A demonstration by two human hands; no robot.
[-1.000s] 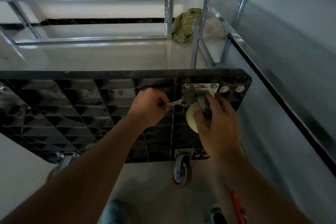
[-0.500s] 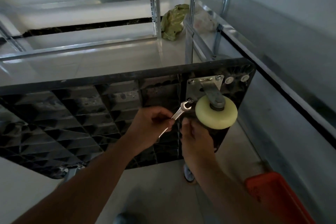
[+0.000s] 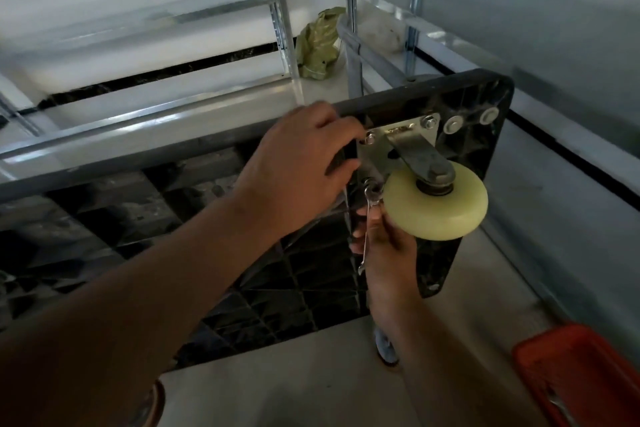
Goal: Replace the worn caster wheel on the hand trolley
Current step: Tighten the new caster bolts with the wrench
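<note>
The trolley point(image 3: 104, 218) stands on edge in front of me, ribbed black underside facing me, heavy and stiff enough to need steadying. My left hand point(image 3: 304, 163) curls over its top rim, just left of the mounting plate point(image 3: 377, 152). The caster wheel point(image 3: 436, 204) sticks out at the upper right corner, pale hard plastic on a steel fork; I judge it rigid, smooth, and best gripped by the fork once loose. My right hand point(image 3: 384, 246) pinches a small wrench point(image 3: 369, 215), thin and likely slippery, its head on the plate's lower left bolt. An orange tray point(image 3: 581, 367) sits near right on the floor.
</note>
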